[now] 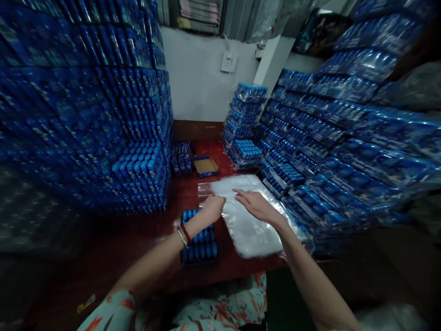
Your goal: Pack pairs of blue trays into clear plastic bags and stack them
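Note:
A stack of clear plastic bags (253, 234) lies on the red table. My left hand (212, 209) is closed at the stack's left edge, its fingertips pinching the edge of a clear bag. Over the upper part of the same stack, my right hand (253, 204) is open, fingers stretched out towards the left hand and touching or just above the plastic. Below my left wrist stands a tray of blue-capped bottles (199, 250), partly hidden by the forearm.
Tall stacks of blue packs (138, 161) rise on the left. Plastic-wrapped blue packs (327, 184) are piled along the right, with a smaller wrapped stack (246, 122) at the back. An open shallow box (206, 166) sits beside dark blue cartons (182, 161) near the wall.

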Motion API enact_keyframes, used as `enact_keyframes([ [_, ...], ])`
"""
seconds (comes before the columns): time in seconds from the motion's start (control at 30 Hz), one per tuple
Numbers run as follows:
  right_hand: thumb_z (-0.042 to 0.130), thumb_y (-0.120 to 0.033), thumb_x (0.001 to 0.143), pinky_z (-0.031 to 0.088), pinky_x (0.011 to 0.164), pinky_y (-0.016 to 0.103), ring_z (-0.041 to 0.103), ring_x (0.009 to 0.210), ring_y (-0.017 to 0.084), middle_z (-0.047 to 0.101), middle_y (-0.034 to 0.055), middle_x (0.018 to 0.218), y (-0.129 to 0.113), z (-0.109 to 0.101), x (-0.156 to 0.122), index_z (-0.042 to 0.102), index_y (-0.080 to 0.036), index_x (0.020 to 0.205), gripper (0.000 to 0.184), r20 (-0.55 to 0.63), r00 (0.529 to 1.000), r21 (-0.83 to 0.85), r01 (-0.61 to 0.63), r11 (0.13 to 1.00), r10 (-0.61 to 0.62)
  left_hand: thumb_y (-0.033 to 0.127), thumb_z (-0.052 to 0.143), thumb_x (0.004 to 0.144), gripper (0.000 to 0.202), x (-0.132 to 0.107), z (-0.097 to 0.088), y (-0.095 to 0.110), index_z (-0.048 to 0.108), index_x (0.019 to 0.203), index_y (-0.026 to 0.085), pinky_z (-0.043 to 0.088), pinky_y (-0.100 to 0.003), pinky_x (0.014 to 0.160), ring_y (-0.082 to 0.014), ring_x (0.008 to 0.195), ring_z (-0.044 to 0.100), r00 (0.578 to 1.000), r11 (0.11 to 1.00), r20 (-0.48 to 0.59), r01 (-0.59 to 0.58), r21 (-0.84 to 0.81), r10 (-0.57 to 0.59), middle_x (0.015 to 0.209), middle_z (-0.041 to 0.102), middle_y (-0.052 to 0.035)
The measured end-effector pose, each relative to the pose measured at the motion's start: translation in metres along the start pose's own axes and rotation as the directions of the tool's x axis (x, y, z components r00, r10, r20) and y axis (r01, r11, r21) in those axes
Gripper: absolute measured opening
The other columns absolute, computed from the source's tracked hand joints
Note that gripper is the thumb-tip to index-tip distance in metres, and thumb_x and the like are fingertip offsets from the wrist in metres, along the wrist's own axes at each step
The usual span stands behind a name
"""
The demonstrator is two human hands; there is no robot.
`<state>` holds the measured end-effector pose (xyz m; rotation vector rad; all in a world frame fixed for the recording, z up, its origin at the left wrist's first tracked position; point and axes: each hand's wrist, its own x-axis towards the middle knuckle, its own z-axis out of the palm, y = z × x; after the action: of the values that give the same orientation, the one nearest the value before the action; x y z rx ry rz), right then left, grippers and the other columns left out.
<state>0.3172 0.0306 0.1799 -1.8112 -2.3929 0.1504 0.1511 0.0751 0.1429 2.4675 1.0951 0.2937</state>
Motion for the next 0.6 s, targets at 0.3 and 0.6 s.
enact_keyframes([
  [0.3,0.037,-0.018,0.091,0.04,0.075,0.027,0.06,0.074,0.016,0.066,0.0037,0.074,-0.015,0.015,0.019,0.064,-0.018,0.082,0.028,-0.009,0.998,0.21,0.063,0.976,-0.062,0.013,0.05,0.075,0.015,0.002,-0.044,-0.038,0.065,0.08,0.012,0.042,-0.021,0.063,-0.014,0.071,0.058,0.996,0.989,0.05,-0.066,-0.129,0.073,0.077,0.068,-0.004],
  [0.6,0.06,-0.043,0.08,0.026,0.053,0.021,0.05,0.059,0.014,0.058,-0.0014,0.06,-0.022,0.019,0.046,0.058,-0.019,0.072,0.025,-0.076,0.996,0.193,0.053,0.98,-0.039,0.017,0.055,0.075,0.021,-0.018,-0.055,-0.049,0.058,0.095,0.015,0.041,-0.022,0.062,-0.0144,0.07,0.057,0.999,0.998,-0.028,-0.025,-0.051,0.024,0.081,0.064,-0.0034],
])
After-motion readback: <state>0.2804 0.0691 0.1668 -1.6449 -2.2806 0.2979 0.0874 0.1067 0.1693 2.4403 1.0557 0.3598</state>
